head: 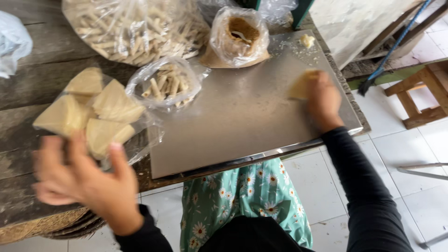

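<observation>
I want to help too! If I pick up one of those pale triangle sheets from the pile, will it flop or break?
The triangle sheets look thin and flat, so one would probably bend and droop rather than stay stiff. Being so thin, it is likely light and may tear if pulled hard. The right hand holds a similar piece on the metal tray; the left hand reaches toward the pile.

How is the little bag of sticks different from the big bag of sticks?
The little bag lies open, with only a handful of sticks; the big bag bulges with a heap of them. The little bag sits by the metal tray, near the triangle wrappers; the big bag lies farther back, partly out of view. Both are clear plastic and hold pale rolled sticks. Neither hand touches them: the left hand is by the wrappers, the right hand holds one wrapper.
</observation>
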